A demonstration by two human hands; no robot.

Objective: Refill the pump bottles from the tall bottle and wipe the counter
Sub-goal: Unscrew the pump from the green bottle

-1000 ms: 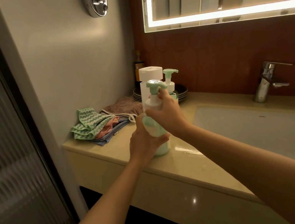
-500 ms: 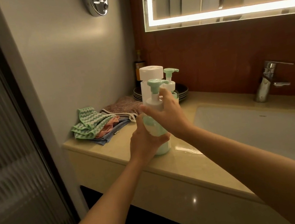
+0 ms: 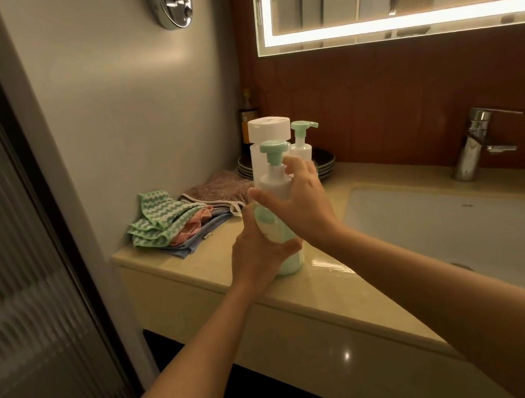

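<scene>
at the far left the folded cloths (image 3: pixel 167 221) lie stacked on the counter (image 3: pixel 195 262), soft and limp, easy to pinch up by a corner when wiping comes; next, my left hand (image 3: pixel 259 251) wraps the lower body of the near pump bottle (image 3: pixel 274 184), which stands upright on the counter near its front edge; the plastic looks smooth and i judge it light and a bit slick, so a low full-palm hold seems right to stop it turning; my right hand (image 3: pixel 304 205) curls round the white collar under the green pump head, and i would twist there, not on the thin stem, which looks the weakest part (how full it is i cannot tell); just behind stands the tall bottle (image 3: pixel 268 128) with its broad white cap, probably the heaviest thing here, best taken round the body with the whole hand; beside it the second pump bottle (image 3: pixel 302 143) waits near dark stacked plates (image 3: pixel 324 162); a shiny streak by the near bottle's base may be wet or only light; further right are the sink (image 3: pixel 467 227) and tap (image 3: pixel 474 142).
</scene>
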